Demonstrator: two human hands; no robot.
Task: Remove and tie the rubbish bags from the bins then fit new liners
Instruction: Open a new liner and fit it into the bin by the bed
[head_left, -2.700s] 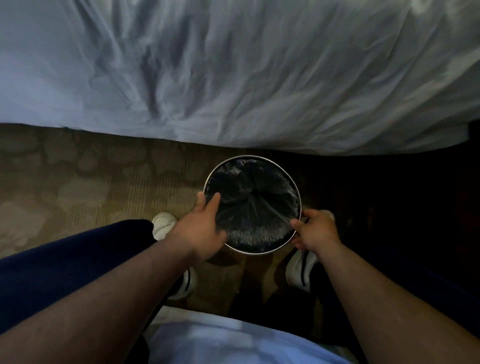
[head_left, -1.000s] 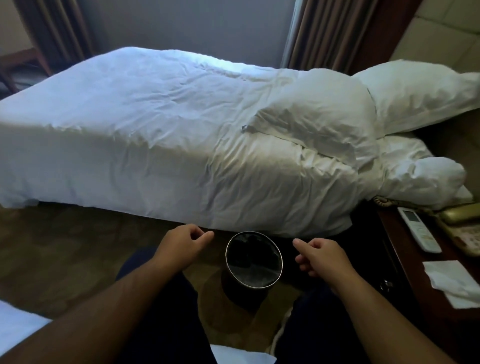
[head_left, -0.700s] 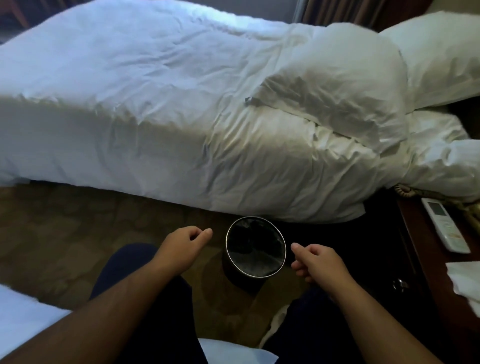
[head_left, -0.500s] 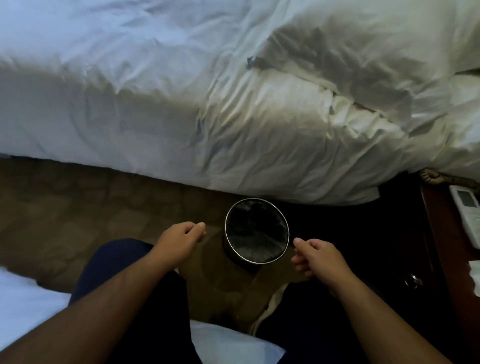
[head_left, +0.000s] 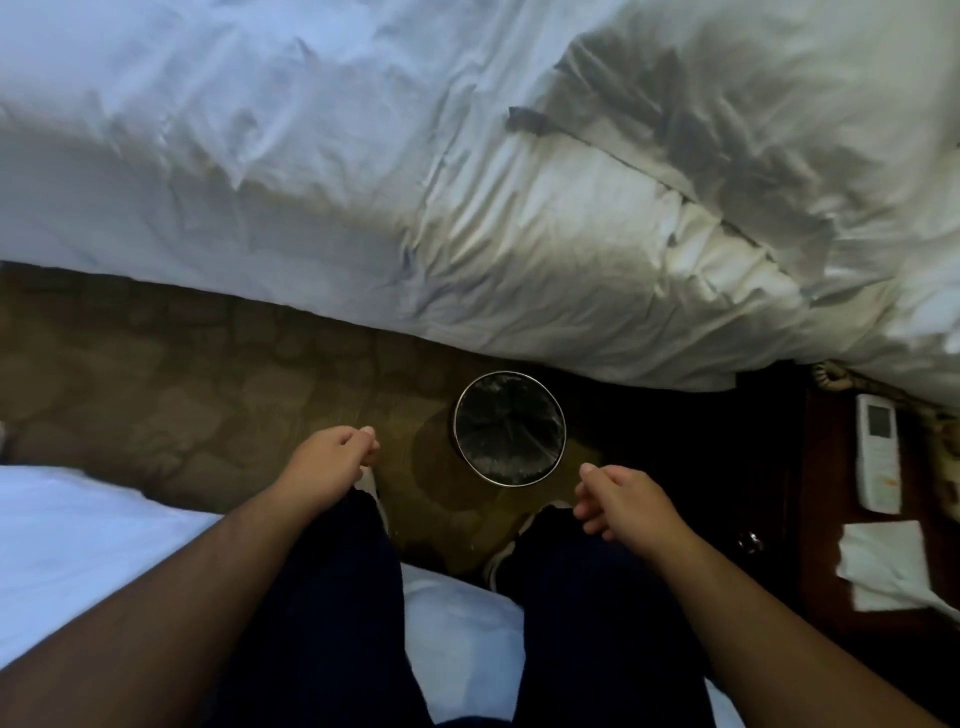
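One bin (head_left: 509, 428); two hands (head_left: 327, 465)

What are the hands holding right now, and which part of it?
Nothing. The left hand and right hand hang loosely curled and empty, both clear of the lined bin on the carpet.

The bin's (head_left: 509, 429) outer wall hides in shadow; the right shoe (head_left: 501, 558) is mostly covered by a trouser leg (head_left: 592, 613).

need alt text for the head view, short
Both hands, left hand and right hand, hover loosely curled and empty near a round bin with a black liner on the carpet. A white bed lies beyond; a remote sits on a side table.
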